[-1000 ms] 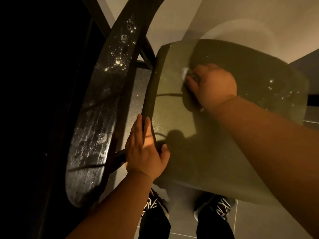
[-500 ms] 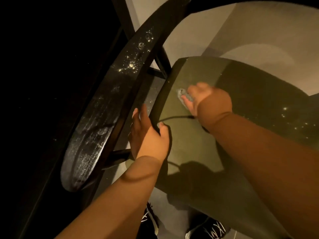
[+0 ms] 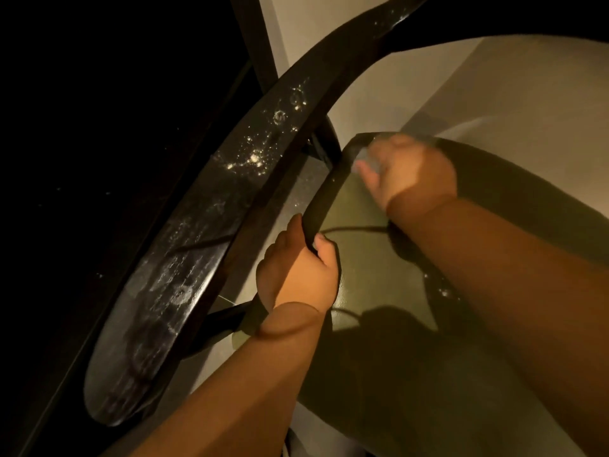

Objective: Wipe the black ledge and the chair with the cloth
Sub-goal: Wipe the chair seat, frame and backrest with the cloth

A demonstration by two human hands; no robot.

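- At the far left corner of the chair seat [image 3: 372, 268]: the right hand [image 3: 412, 173] is rubbing with the cloth [image 3: 362, 158]. The cloth is showing only as a pale, motion-blurred smear at the fingertips. It cannot be told whether the grip is pinching the cloth or pressing it flat.
- On the left edge of the chair seat, nearer the person: the left hand [image 3: 300, 272] is clenching the rim. The thumb is lying on top and the fingers are curling under, apparently steadying the chair.
- Cloth, handling (judged): small, soft and light, possibly damp. It is likely to creep out from under straight fingers, so it is best taken bunched, with the fingers spread over it.
- Chair, handling (judged): the seat is looking stiff, smooth and slick. The frame may be skidding under the wiping push, so the rim is serving as the sound place to hold.
- Left of the chair seat: the black back rail [image 3: 204, 232] is carrying droplets and streaks, so it is probably still awaiting the cloth. Dark struts [image 3: 326, 143] are joining it to the seat.
- Change: the right hand is travelling from midway along the seat's left side out to the far corner. The left grip is staying on the same edge, with the fingers now tucking further underneath.
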